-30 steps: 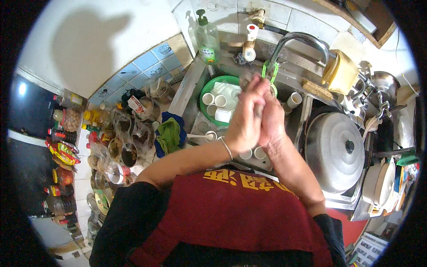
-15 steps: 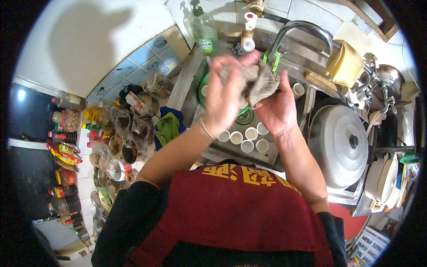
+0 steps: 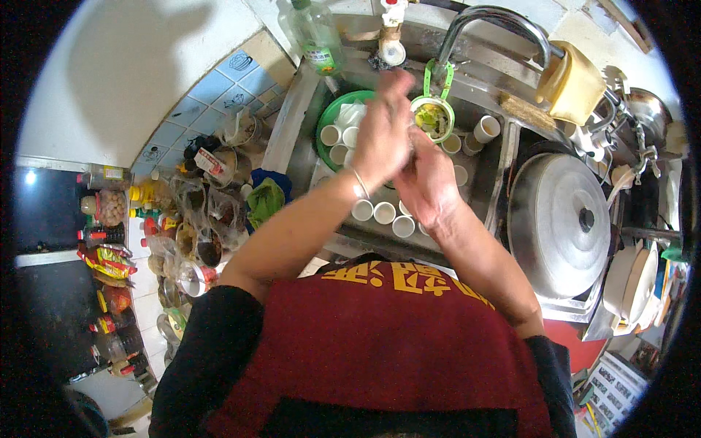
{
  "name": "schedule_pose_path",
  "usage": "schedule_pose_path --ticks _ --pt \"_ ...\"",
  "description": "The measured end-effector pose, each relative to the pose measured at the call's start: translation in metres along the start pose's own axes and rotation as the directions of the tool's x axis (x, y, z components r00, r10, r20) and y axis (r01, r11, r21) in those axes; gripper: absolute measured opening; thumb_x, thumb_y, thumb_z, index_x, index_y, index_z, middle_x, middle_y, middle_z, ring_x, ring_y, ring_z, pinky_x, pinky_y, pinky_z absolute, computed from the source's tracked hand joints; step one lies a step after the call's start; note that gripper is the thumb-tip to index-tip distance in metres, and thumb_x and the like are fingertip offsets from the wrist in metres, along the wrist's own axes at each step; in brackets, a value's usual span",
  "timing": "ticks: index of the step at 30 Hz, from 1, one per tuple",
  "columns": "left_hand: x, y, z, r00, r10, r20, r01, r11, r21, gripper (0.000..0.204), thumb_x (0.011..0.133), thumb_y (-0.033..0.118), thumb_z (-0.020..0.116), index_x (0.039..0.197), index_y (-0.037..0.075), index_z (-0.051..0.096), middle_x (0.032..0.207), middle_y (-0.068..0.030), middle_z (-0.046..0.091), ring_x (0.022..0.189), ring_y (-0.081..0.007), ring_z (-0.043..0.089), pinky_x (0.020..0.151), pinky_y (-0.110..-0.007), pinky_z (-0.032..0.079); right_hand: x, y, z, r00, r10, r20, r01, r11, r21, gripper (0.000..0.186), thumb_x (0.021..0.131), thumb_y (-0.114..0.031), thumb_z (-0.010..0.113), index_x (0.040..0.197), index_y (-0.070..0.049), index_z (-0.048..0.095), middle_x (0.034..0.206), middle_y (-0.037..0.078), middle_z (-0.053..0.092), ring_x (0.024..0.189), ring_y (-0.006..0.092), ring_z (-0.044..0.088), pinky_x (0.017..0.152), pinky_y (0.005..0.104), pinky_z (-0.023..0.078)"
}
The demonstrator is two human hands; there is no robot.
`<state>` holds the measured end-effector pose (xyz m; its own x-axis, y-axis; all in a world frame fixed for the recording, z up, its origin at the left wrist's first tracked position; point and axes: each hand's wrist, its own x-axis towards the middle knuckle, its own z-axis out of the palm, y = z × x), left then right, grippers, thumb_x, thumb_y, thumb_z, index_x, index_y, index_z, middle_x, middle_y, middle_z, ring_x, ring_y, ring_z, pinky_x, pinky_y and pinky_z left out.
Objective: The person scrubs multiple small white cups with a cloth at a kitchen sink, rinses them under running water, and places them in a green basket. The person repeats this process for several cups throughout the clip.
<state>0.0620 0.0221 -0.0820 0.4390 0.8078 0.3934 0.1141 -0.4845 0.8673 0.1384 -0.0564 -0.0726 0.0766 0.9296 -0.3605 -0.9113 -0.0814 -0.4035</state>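
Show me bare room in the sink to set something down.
Bare sink floor shows toward the right, between the white cups and the sink's right edge. The hands hide the middle. It's crowded in the green basin, which holds cups, and among the jars and bags left of the sink.

The person's left forearm slants in from the near left and the right forearm from the near right, the left hand, blurred and extended toward the far side, meeting the right hand, which lies against it slightly nearer and to the right.
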Motion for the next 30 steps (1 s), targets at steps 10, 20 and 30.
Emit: schedule_pose_path --ticks 10,20,30 --pt "-0.015 -0.053 0.033 0.913 -0.403 -0.066 0.337 0.834 -0.436 0.042 0.102 0.015 0.046 0.141 -0.001 0.045 0.140 -0.0175 0.050 0.133 -0.0277 0.045 0.114 -0.040 0.030 0.022 -0.002 -0.008 0.974 0.013 -0.227 -0.024 0.999 -0.047 0.036 0.104 -0.021 0.041 0.133 -0.003 0.051 0.130 0.009 0.058 0.119 0.0217 0.054 0.109 0.0377 0.037" --pt "-0.012 -0.088 0.049 0.808 -0.589 -0.021 0.537 0.749 -0.389 0.033 0.101 0.027 0.053 0.112 -0.001 0.066 0.106 -0.0098 0.068 0.097 -0.0175 0.061 0.088 -0.031 0.048 0.048 0.009 -0.072 0.960 0.047 -0.277 -0.100 0.978 -0.183 0.040 0.103 -0.027 0.044 0.130 0.001 0.054 0.120 0.012 0.061 0.113 0.0224 0.057 0.103 0.0368 0.043" --pt "-0.035 -0.109 -0.012 0.247 -0.843 0.479 0.710 -0.179 -0.681 0.044 0.103 0.042 0.042 0.118 0.004 0.061 0.115 -0.0144 0.066 0.106 -0.0321 0.065 0.092 -0.050 0.053 0.057 -0.001 -0.247 0.555 -0.701 -0.448 -0.369 0.274 -0.888 0.053 0.075 -0.019 0.079 0.118 0.002 0.058 0.110 0.020 0.065 0.104 0.0309 0.061 0.091 0.0414 0.048"
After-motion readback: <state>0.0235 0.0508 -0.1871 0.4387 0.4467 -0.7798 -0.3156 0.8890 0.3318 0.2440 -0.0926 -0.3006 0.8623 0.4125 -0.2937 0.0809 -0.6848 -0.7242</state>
